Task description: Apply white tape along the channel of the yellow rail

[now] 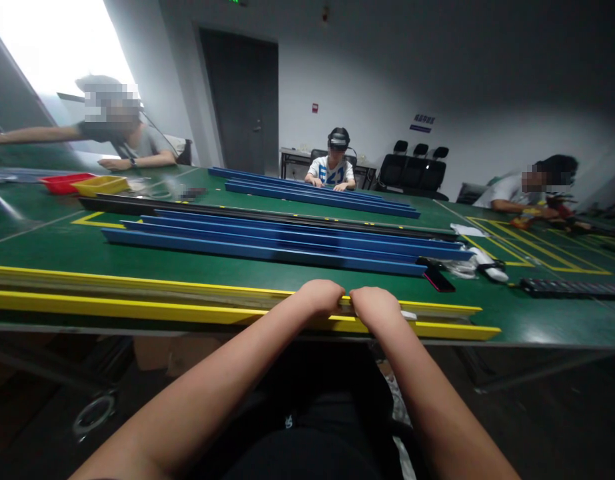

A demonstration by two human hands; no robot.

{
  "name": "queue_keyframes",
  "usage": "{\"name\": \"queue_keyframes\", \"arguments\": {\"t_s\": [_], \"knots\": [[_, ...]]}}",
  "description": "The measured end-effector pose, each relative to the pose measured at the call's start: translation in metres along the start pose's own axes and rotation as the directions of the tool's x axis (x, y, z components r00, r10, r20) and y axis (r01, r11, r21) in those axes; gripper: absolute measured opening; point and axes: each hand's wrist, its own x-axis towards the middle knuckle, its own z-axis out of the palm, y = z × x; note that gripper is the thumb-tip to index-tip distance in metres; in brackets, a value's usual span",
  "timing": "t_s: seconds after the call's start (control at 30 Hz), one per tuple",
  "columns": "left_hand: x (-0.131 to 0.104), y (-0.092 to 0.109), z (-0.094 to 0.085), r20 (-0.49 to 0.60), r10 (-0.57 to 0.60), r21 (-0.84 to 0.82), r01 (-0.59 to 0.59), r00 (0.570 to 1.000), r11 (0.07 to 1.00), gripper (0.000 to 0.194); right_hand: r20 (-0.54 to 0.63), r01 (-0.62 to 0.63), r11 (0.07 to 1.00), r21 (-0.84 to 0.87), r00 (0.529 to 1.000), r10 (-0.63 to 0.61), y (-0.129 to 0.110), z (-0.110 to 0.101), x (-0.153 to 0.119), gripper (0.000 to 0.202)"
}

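My left hand (321, 297) and my right hand (376, 305) are close together over a long yellow channel (177, 311) at the table's near edge. Both look closed, with fingers curled down into the channel and mostly hidden behind the backs of the hands. Between them is a narrow gap. Whatever they pinch is too small or too hidden to name. A small white piece (408, 315) sticks out beside my right hand; whether it is held or lies in the channel cannot be seen. The channel's two yellow walls run left and right past my hands.
Blue channels (267, 248) and a black rail (187, 210) lie across the green table (52, 243). Further right are a phone (440, 280) and a dark strip (572, 288). Red (62, 183) and yellow (102, 185) trays stand left. Several people sit around the table.
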Motion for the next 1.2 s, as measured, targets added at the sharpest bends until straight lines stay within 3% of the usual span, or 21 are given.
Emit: {"name": "queue_keyframes", "arguments": {"t_s": [0.33,0.6,0.8,0.97,1.2], "knots": [[-0.005,-0.001,-0.003,-0.035,0.032,0.003,-0.032,0.999,0.999,0.028,0.075,0.0,1.0,-0.017,0.997,0.001,0.004,-0.006,-0.002,0.028],[-0.007,0.001,-0.005,-0.032,0.015,-0.025,-0.016,0.999,1.0,0.029,0.104,0.067,0.998,-0.012,0.992,-0.066,0.041,-0.022,0.0,0.037],[-0.01,0.001,-0.009,-0.02,0.015,-0.032,-0.016,1.0,0.999,0.03,0.219,0.03,0.999,-0.023,0.975,-0.024,0.07,-0.032,-0.001,0.05],[-0.01,0.001,-0.009,-0.01,0.009,-0.024,-0.01,1.0,1.0,0.031,0.274,0.068,0.995,-0.066,0.961,-0.047,0.074,-0.022,0.004,0.051],[-0.011,0.003,-0.011,-0.006,-0.007,-0.012,0.007,1.0,1.0,0.032,0.233,-0.047,0.992,-0.117,0.97,0.073,0.061,0.001,0.006,0.046]]}}
